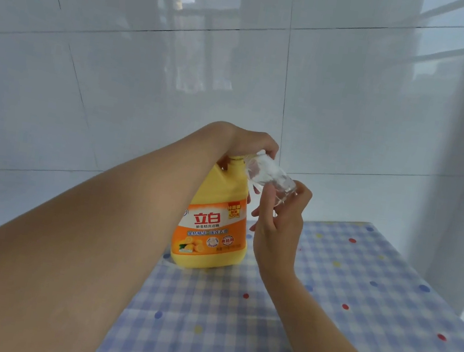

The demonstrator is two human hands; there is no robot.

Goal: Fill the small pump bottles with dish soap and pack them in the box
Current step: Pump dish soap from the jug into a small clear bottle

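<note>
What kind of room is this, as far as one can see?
Probably a home kitchen or washroom corner: glossy white wall tiles, a blue checked tablecloth with coloured dots, and one household dish soap bottle.

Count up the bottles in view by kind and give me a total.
Yellow dish soap bottle, standing on the checked tablecloth: 1
Small clear bottle, tilted in the right hand: 1
Total: 2 bottles
</note>
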